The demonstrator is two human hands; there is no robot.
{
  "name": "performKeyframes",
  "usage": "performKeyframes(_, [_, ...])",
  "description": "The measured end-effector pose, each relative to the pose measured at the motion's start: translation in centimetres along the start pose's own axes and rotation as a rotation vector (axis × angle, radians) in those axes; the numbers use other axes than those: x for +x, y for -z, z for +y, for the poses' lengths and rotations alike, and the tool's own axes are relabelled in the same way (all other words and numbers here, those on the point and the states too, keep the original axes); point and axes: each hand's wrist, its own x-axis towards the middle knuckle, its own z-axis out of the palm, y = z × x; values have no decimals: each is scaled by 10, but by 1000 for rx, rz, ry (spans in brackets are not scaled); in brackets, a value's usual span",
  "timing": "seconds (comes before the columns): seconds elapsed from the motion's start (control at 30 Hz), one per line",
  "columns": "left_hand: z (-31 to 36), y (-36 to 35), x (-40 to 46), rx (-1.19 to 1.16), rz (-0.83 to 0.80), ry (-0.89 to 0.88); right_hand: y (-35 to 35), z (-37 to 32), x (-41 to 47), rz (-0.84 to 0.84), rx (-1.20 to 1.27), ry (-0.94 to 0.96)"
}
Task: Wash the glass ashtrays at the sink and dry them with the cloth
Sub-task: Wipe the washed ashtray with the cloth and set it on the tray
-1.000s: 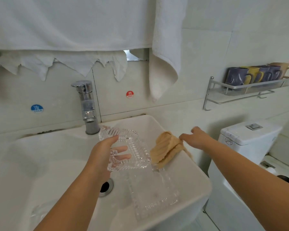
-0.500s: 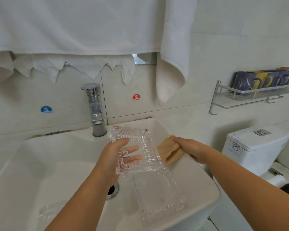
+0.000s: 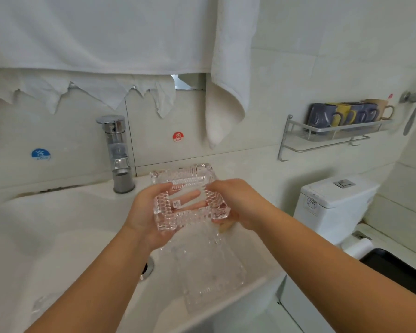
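At far left, a blue round cold-water sticker (image 3: 40,154) sits on the pale tiled wall, above the white ceramic sink (image 3: 58,236). Next comes the tall chrome tap (image 3: 117,152), with no water seen running. Over the basin, the left hand (image 3: 145,212) cups a square, ribbed clear glass ashtray (image 3: 187,198) from below, fingers visible through the glass, its grip curled round the near-left edge. Beneath it, a second clear glass ashtray (image 3: 209,272) lies flat on the sink's right rim. The right hand (image 3: 235,205), which a second ago was reaching out to a tan cloth on the sink's rim, has come back and now presses against the held ashtray's right side; its grip looks curled, with a sliver of tan cloth (image 3: 223,229) showing under the palm, apparently pinched there. That suggests washing of this ashtray is over and drying is starting. Further right stand a metal wall shelf (image 3: 332,138) of mugs and a white toilet cistern (image 3: 334,203).
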Motion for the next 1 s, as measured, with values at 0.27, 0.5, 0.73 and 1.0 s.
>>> performKeyframes(0.27, [10,-61,25,779,-102,109,70,8,-35,384,251,32])
performKeyframes(0.5, [-69,-165,81,1099,-262,55,180,49,-60,661,327,-15])
performKeyframes(0.73, [-197,-257,153,1324,-479,139,295,129,-59,889,280,-126])
performKeyframes(1.0, [-355,-316,241,1606,-695,113,399,244,-31,1086,112,-271])
